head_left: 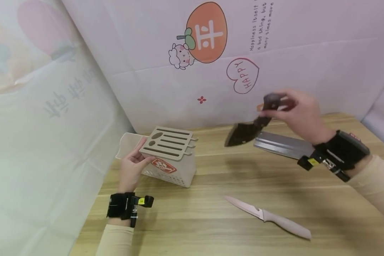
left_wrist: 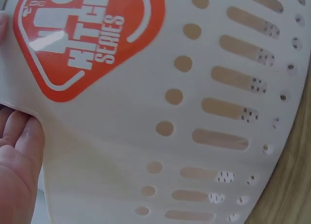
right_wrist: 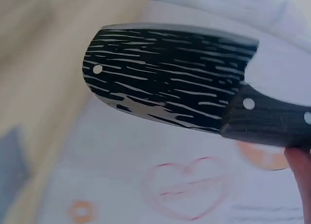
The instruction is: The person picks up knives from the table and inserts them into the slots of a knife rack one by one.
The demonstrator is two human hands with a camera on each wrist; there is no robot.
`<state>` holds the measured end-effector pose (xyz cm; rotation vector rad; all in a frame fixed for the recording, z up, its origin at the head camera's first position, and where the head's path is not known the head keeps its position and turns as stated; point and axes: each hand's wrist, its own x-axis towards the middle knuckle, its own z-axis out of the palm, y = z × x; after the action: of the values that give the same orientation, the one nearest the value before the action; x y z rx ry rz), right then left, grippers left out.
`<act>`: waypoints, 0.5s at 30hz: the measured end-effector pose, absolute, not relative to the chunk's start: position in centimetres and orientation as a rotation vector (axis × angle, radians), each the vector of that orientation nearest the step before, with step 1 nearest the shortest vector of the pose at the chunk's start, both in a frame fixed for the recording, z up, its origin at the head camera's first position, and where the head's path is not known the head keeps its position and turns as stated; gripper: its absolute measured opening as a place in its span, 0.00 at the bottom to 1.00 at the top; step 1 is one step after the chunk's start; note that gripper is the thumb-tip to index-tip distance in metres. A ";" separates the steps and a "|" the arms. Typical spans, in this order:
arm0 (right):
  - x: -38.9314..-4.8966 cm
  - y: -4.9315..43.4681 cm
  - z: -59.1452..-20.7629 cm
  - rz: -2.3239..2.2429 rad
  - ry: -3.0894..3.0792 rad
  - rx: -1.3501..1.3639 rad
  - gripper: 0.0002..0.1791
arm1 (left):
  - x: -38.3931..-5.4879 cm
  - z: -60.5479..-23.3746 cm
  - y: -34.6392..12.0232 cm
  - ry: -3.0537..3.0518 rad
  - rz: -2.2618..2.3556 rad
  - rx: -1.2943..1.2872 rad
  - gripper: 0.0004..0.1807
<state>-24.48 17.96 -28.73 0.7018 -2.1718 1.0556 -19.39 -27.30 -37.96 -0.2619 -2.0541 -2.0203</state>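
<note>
My right hand [head_left: 302, 113] pinches the dark riveted handle of a kitchen knife [head_left: 241, 134] and holds it above the table. Black streaks cover the knife's broad, short blade [right_wrist: 165, 78]. On the left, my left hand [head_left: 132, 165] grips the upper edge of a pale knife holder [head_left: 187, 170] with a red label. Slots and two round holes pierce the holder's top plate [head_left: 156, 148], and small hooks stick out along its right edge. Up close, the holder's wall [left_wrist: 107, 136] shows rows of holes, with fingers [left_wrist: 22, 141] curled at its edge.
A wide-bladed cleaver [head_left: 283, 144] lies at the back right, its handle end hidden behind my right arm. Nearer the front lies a pink knife [head_left: 286, 224], tip pointing left. Printed cloth [head_left: 140, 96] hangs behind and to the left of the wooden table [head_left: 208, 220].
</note>
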 end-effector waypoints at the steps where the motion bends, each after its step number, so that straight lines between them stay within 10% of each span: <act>1: -24.6 17.6 -27.6 1.116 -2.155 0.655 0.24 | -19.5 -37.9 -27.2 -2.069 -1.997 -0.251 0.37; 15: -25.8 10.0 -19.9 1.670 -2.063 0.495 0.22 | -21.1 -38.5 -26.1 -2.117 -1.984 -0.211 0.38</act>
<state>-25.75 9.96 -19.94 0.4947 -2.0634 1.6703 -21.06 -26.14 -38.52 -0.2113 -2.1168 -1.9840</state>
